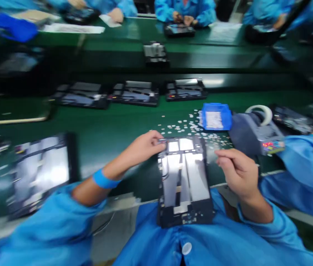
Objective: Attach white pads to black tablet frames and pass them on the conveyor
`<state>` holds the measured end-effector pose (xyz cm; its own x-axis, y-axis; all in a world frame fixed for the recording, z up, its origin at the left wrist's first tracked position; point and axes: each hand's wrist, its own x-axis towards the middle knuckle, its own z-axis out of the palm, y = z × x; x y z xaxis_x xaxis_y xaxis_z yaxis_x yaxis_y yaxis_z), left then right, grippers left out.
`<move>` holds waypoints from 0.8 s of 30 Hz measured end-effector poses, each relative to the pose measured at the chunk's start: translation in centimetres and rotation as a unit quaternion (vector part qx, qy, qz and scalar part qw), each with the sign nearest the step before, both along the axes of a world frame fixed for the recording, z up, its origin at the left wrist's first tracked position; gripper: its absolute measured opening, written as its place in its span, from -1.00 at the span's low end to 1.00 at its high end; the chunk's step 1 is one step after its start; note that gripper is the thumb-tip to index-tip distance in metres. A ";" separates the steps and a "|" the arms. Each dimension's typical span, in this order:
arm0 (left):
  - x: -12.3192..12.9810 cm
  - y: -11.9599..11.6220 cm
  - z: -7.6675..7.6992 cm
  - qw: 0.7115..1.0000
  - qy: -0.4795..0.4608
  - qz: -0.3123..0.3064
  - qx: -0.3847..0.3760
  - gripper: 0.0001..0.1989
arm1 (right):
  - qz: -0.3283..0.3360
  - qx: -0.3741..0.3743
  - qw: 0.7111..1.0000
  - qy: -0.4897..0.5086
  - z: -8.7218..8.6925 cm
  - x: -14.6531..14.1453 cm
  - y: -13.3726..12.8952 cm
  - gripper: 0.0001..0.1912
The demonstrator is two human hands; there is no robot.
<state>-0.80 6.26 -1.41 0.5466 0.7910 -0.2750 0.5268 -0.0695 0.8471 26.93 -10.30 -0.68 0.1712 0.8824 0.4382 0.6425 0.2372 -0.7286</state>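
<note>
An opened tablet [174, 177] with bare silver battery packs lies tilted at the table's front edge, its lower end over my lap. My left hand [145, 145], with a blue band at the wrist, grips the tablet's upper left corner between thumb and fingers. Just right of the tablet, my right hand [238, 170] is raised with thumb and forefinger pressed together. Whatever is between those fingertips is too small to make out. Small white pieces [192, 125] are scattered on the green table beyond the tablet, beside a blue bin [216, 117] holding more of them.
A grey tape dispenser [252, 131] with a red display stands right of the bin. Another opened tablet [45, 170] lies at left. Several more, including one opened tablet [135, 92], line the back. A neighbour's blue sleeve [303, 162] reaches in from the right; co-workers sit opposite.
</note>
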 end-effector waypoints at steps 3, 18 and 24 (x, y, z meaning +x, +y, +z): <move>0.3 1.1 -0.6 0.994 -0.007 0.030 -0.103 -0.64 | -0.179 -0.004 0.956 0.233 -2.4 3.3 -4.7 -0.86; 0.2 1.6 2.2 0.991 0.035 0.022 -0.125 -0.46 | -0.331 -0.042 0.764 0.553 -8.3 16.8 -3.7 -0.60; -1.3 1.5 2.5 0.993 0.063 0.097 -0.036 -0.64 | -0.349 -0.010 0.769 0.536 -7.6 16.0 -3.8 -0.64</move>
<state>-2.14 7.72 1.10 0.3430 0.8544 -0.3904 0.6262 0.1018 0.7730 42.94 -14.10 -8.30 0.8595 0.4162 -0.2968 -0.3634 0.0890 -0.9274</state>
